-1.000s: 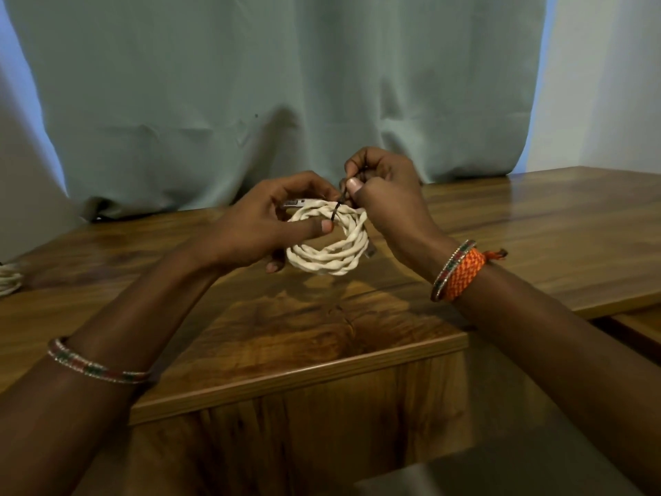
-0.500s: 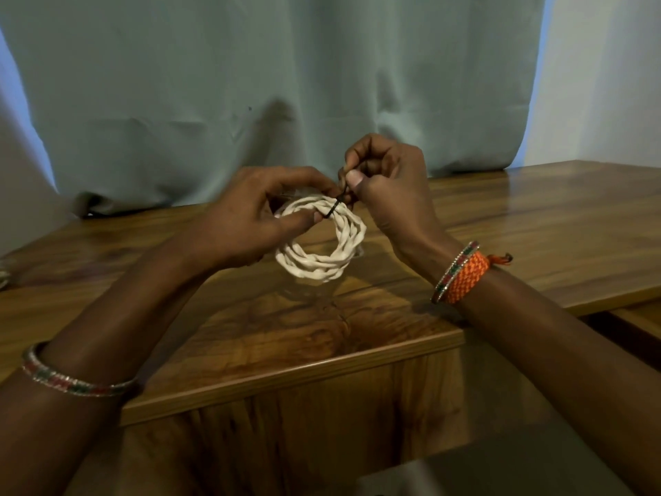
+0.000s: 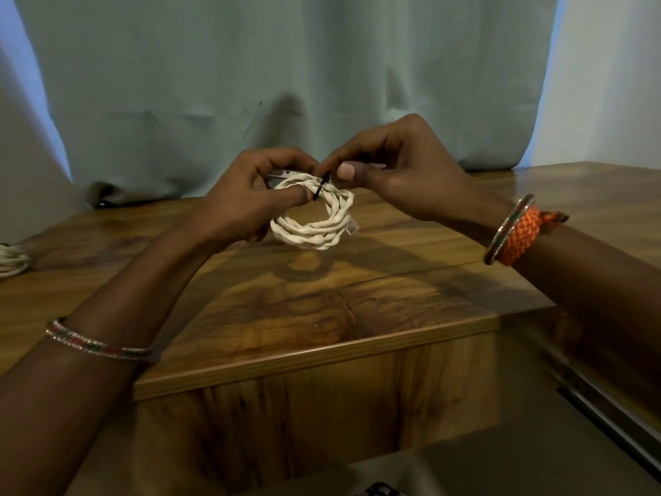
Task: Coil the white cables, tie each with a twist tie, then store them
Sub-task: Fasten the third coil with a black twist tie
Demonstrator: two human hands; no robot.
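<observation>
Tying the coil
Left hand (image 3: pixel 246 205) grips the cable coil (image 3: pixel 314 223) above the table (image 3: pixel 322 309); right hand (image 3: pixel 397 180) pinches the black tie (image 3: pixel 319 187).

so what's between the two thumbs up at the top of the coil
In the head view, the black twist tie wraps the white cable coil there, with the left hand and right hand on either side.

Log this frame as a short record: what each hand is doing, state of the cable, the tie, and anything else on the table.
left hand: grips the coiled white cable, thumb through the loop
right hand: pinches the thin black twist tie
cable: coiled, held above the brown wooden table
tie: wrapped round the coil's top
other: second white cable bundle at the table's left edge
</observation>
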